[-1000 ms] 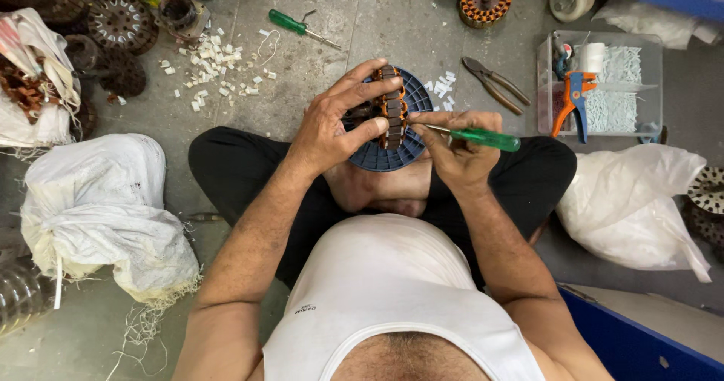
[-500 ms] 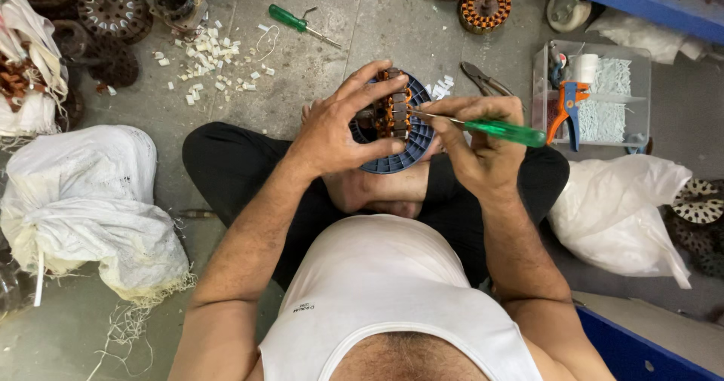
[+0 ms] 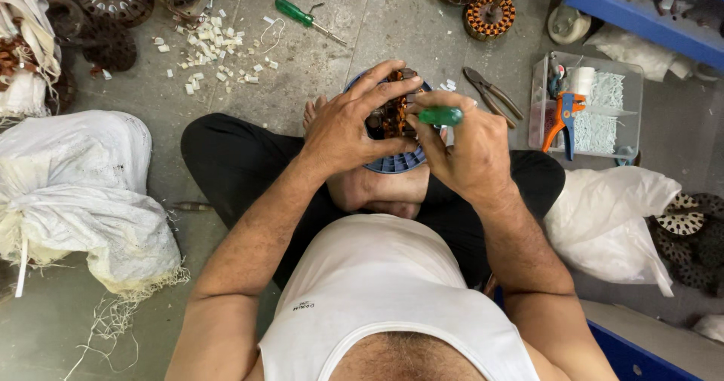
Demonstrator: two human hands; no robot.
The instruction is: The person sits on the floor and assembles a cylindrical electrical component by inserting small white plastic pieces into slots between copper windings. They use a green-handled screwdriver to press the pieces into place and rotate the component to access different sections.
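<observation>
At nine o'clock a bulging white woven sack [image 3: 83, 192] with frayed threads lies on the grey concrete floor [image 3: 362, 41]. At eleven o'clock small white cut scraps [image 3: 211, 49] are scattered, with a green-handled screwdriver lying loose [image 3: 305, 17] just to their right.

At the centre, above the crossed bare feet, sits the round blue plastic motor stator with copper windings [image 3: 396, 136]. The left hand [image 3: 354, 121] lies over its nine-o'clock side, fingers spread wide across the top and curled onto the windings, gripping it. The right hand [image 3: 467, 143] touches the stator's three-o'clock edge; its fingers are closed tightly round a second green-handled screwdriver [image 3: 441, 115], whose handle end points toward the camera and whose tip is hidden.

At one o'clock grey metal pliers [image 3: 492, 90] lie on the floor near the stator, and two wound orange-copper coils [image 3: 479, 0] stand beyond. At two o'clock a clear plastic box [image 3: 626, 72] holds an orange-and-blue hand tool [image 3: 562, 117]. At three o'clock lies a crumpled white plastic bag [image 3: 611, 222].
</observation>
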